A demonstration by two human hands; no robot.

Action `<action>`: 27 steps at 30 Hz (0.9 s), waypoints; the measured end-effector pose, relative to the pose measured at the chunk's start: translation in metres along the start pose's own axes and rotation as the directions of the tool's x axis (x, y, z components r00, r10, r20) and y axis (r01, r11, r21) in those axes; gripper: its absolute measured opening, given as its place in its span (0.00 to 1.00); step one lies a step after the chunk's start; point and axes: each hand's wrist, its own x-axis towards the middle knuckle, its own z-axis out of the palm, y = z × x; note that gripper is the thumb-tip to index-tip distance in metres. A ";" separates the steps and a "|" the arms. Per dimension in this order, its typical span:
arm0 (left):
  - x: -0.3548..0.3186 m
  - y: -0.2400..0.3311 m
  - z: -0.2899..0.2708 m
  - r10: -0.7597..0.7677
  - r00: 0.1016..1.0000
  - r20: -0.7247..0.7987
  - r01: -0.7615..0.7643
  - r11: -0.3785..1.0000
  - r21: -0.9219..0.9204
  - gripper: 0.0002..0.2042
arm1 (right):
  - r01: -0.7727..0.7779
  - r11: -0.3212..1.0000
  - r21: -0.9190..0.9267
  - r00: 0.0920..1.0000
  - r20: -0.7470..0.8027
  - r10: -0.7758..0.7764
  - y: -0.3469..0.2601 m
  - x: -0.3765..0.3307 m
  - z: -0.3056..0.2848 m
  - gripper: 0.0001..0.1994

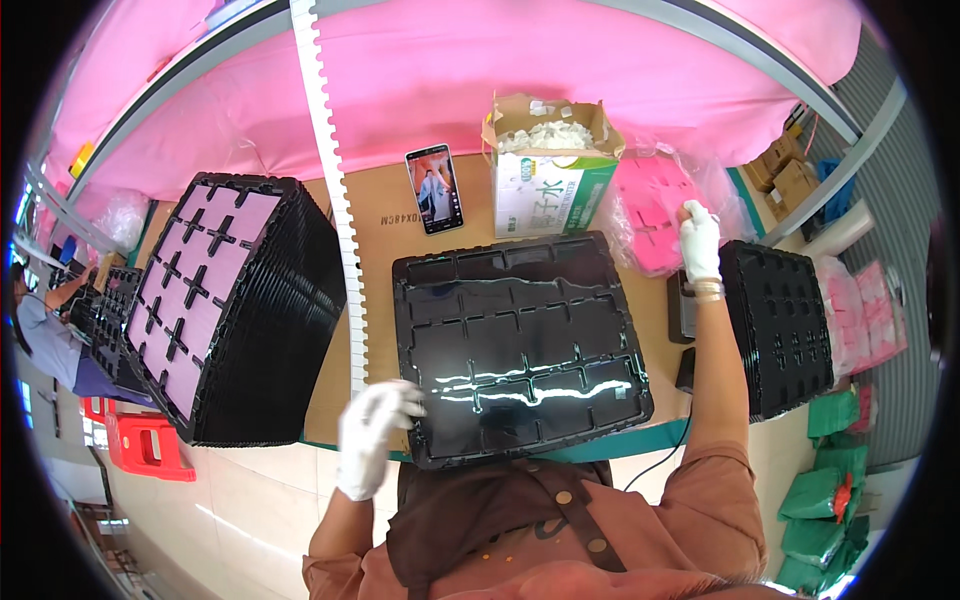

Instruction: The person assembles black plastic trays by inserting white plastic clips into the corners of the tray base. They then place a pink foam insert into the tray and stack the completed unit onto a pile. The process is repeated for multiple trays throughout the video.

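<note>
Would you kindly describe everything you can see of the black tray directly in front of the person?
The black tray looks like glossy moulded plastic, roughly square with rounded corners and a raised rim. Cross-shaped ridges mark its surface into compartments, and bright reflections streak its nearer half. It lies slightly turned on the brown cardboard, its near side reaching the green table edge. The white-gloved left hand is at its near-left edge; whether it grips is unclear.
</note>
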 end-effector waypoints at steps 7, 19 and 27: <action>0.025 -0.025 0.094 -0.297 0.657 0.693 0.599 0.765 -0.239 0.33 | 0.305 0.890 0.340 0.840 0.345 -0.419 -0.159 -0.137 -0.099 0.10; 0.041 -0.041 0.070 -0.375 0.922 0.097 0.378 0.926 -0.006 0.07 | 0.204 0.761 0.615 0.602 0.535 -0.593 -0.173 -0.238 -0.061 0.06; 0.042 -0.037 0.059 -0.263 0.963 0.055 0.258 0.962 0.088 0.07 | 0.322 0.942 0.096 0.756 0.573 -0.317 -0.154 -0.200 -0.040 0.15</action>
